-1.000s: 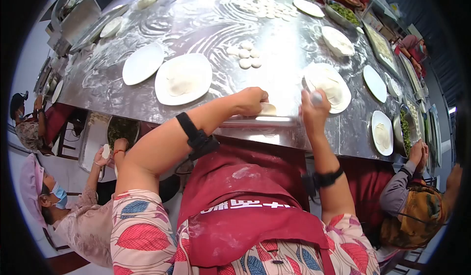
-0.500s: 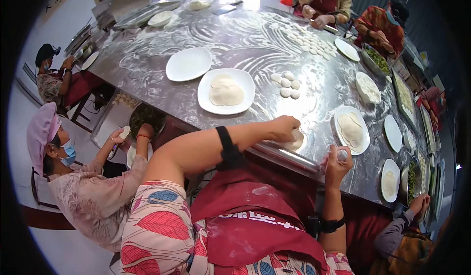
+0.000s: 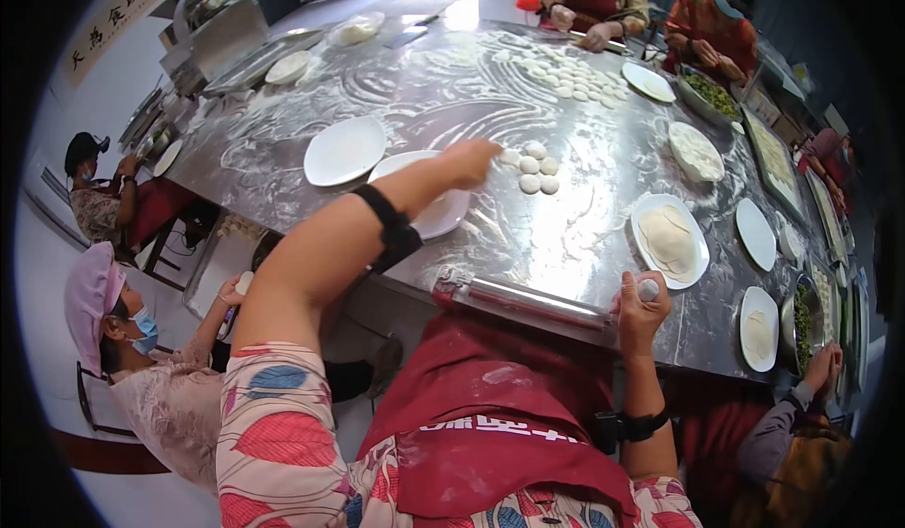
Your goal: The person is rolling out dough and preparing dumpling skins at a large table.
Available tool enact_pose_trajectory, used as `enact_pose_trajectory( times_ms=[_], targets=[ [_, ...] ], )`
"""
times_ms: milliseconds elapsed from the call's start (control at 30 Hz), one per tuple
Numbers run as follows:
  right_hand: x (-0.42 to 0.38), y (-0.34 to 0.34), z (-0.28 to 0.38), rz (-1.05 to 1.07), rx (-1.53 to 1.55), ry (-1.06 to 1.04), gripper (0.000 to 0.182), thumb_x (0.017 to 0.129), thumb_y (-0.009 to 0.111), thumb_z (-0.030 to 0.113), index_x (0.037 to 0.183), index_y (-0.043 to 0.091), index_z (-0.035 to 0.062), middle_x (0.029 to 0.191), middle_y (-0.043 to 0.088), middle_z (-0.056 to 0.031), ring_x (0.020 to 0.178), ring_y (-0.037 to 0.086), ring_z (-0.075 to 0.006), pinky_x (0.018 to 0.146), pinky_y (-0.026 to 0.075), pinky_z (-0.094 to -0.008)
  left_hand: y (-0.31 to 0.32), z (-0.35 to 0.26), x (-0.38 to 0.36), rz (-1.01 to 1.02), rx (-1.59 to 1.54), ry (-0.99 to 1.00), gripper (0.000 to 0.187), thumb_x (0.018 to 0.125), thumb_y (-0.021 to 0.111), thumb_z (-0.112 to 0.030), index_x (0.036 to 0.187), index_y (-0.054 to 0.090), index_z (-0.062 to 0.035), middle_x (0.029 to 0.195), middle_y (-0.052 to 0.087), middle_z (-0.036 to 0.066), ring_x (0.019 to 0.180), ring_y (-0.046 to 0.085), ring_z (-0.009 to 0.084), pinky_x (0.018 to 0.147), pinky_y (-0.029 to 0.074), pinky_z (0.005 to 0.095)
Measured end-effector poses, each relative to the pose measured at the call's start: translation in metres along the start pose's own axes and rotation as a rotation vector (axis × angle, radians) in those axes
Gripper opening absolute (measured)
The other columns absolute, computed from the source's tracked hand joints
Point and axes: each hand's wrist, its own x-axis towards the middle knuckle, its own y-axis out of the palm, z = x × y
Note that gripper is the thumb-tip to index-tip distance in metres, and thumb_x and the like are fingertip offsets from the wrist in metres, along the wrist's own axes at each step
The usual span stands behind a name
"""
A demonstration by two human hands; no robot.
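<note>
My left hand reaches forward over a white plate, its fingertips next to a small cluster of round dough pieces on the floured steel table. Its palm faces down, so whether it holds anything is hidden. My right hand grips the right end of a rolling pin that lies along the table's near edge, in front of my red apron.
An empty white plate lies left of my arm. A plate of rolled wrappers sits to the right, with more plates and bowls of green filling beyond. Other people sit around the table, and a masked person sits at my left.
My left hand left the flattened dough by the rolling pin and stretched forward to the dough pieces. That flattened dough is no longer by the pin. My right hand still holds the pin.
</note>
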Motion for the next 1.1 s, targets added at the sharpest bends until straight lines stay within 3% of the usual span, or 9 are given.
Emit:
enact_pose_trajectory(
  times_ms=[100,200,300,500,600,700,800,933,1100],
  targets=[
    [0.000,-0.001,0.000,-0.001,0.021,0.004,0.020,0.086,0.064,0.000,0.078,0.046,0.0049,0.053,0.050,-0.0012,0.042,0.049,-0.0071,0.037,0.035,-0.0221,0.034,-0.041,0.024,0.120,-0.030,0.152,0.033,0.084,0.052,-0.005,0.117,0.054,-0.0031,0.119,0.054,0.021,0.107,0.055,0.0373,0.091,0.044,0.0438],
    [-0.002,-0.001,0.002,0.004,0.021,0.013,0.019,0.086,0.063,0.000,0.079,0.046,0.0049,0.053,0.050,-0.0015,0.042,0.049,-0.0070,0.038,0.035,-0.0222,0.066,-0.065,0.029,0.173,0.133,0.005,0.026,0.084,0.052,-0.007,0.110,0.056,-0.0037,0.113,0.056,0.019,0.102,0.057,0.0365,0.085,0.046,0.0448],
    [-0.006,-0.002,0.006,-0.008,0.049,0.027,0.019,0.086,0.063,-0.001,0.078,0.046,0.0050,0.053,0.050,-0.0014,0.043,0.049,-0.0070,0.039,0.035,-0.0222,0.044,-0.095,0.005,0.207,0.111,0.033,0.018,0.084,0.053,-0.010,0.101,0.057,-0.0049,0.109,0.058,0.017,0.098,0.058,0.0357,0.079,0.047,0.0457],
    [-0.014,-0.005,0.009,-0.005,0.030,0.062,0.020,0.086,0.063,0.000,0.077,0.046,0.0050,0.054,0.051,-0.0015,0.044,0.049,-0.0069,0.040,0.035,-0.0218,0.065,-0.107,-0.025,0.158,-0.009,0.144,0.018,0.076,0.065,-0.015,0.089,0.057,-0.0053,0.093,0.062,0.016,0.091,0.061,0.0349,0.073,0.047,0.0436],
    [-0.014,-0.007,0.010,0.016,0.033,0.070,0.019,0.086,0.064,0.001,0.077,0.047,0.0049,0.054,0.052,-0.0017,0.045,0.049,-0.0065,0.040,0.035,-0.0217,0.060,-0.119,-0.032,0.291,-0.108,0.075,0.025,0.070,0.072,-0.017,0.086,0.059,-0.0046,0.087,0.064,0.015,0.088,0.062,0.0335,0.071,0.047,0.0416],
    [-0.009,-0.005,0.009,0.018,0.027,0.122,0.020,0.086,0.064,0.002,0.076,0.048,0.0051,0.055,0.052,-0.0016,0.045,0.049,-0.0060,0.040,0.035,-0.0214,0.064,-0.120,-0.038,0.336,-0.195,0.150,0.025,0.068,0.075,-0.017,0.083,0.061,-0.0032,0.083,0.065,0.015,0.083,0.063,0.0310,0.069,0.047,0.0392],
    [0.005,0.000,0.016,0.016,0.037,0.151,0.020,0.086,0.065,0.002,0.075,0.048,0.0053,0.055,0.052,-0.0012,0.045,0.048,-0.0056,0.040,0.035,-0.0211,0.072,-0.116,-0.038,0.334,-0.362,0.149,0.021,0.069,0.075,-0.017,0.079,0.064,-0.0027,0.077,0.066,0.014,0.074,0.063,0.0264,0.066,0.048,0.0367],
    [0.040,0.017,0.010,0.016,0.001,0.034,0.018,0.084,0.066,0.002,0.075,0.050,0.0045,0.055,0.052,-0.0012,0.044,0.048,-0.0060,0.039,0.035,-0.0218,0.076,-0.116,-0.032,0.351,-0.514,-0.034,0.015,0.070,0.072,-0.013,0.080,0.066,-0.0033,0.075,0.066,0.010,0.070,0.062,0.0192,0.063,0.048,0.0334],
    [0.038,0.015,-0.010,-0.027,-0.056,0.094,0.017,0.081,0.068,0.003,0.077,0.051,0.0031,0.055,0.052,-0.0014,0.043,0.049,-0.0070,0.038,0.035,-0.0231,0.080,-0.112,-0.027,0.278,-0.468,0.011,0.013,0.071,0.067,-0.009,0.082,0.066,-0.0025,0.072,0.065,0.010,0.070,0.063,0.0193,0.064,0.049,0.0324]
  ],
)
